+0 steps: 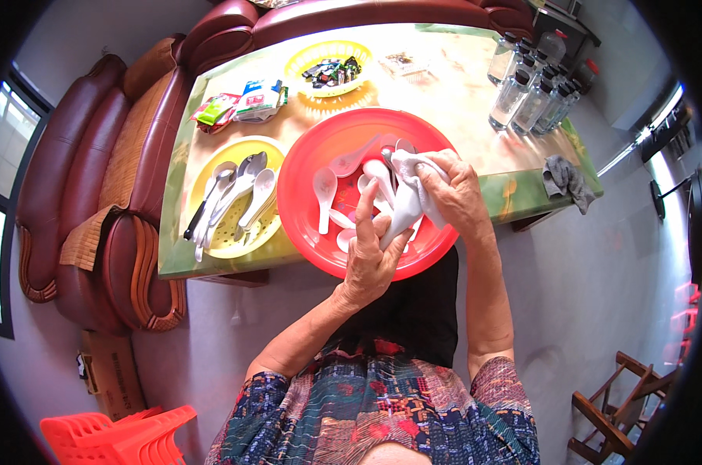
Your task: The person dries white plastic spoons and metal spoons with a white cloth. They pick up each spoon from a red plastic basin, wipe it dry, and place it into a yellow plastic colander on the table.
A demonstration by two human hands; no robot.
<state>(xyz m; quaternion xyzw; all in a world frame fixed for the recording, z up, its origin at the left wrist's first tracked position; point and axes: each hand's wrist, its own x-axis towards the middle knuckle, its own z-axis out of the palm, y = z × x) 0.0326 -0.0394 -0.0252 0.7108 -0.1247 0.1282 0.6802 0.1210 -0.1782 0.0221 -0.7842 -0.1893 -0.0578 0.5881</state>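
A large red basin (308, 232) lies at the near edge of the table, with several white soup spoons (325, 194) and some metal spoons in it. Over the basin, my right hand (453, 192) grips a white cloth (409, 190), bunched between thumb and fingers. My left hand (370, 260) pinches the lower end of this white bundle, its index finger pointing up. Whether a spoon is wrapped inside the cloth is hidden. Left of the basin, a yellow strainer basket (250, 246) holds metal and white spoons (259, 190), handles toward me.
A yellow basket (293, 66) of small wrapped packets sits farther back, beside snack bags (259, 101). Clear bottles with dark caps (510, 101) crowd the far right. A grey rag (566, 182) hangs over the right edge. Red stools (118, 438) and a wooden chair (610, 418) stand behind.
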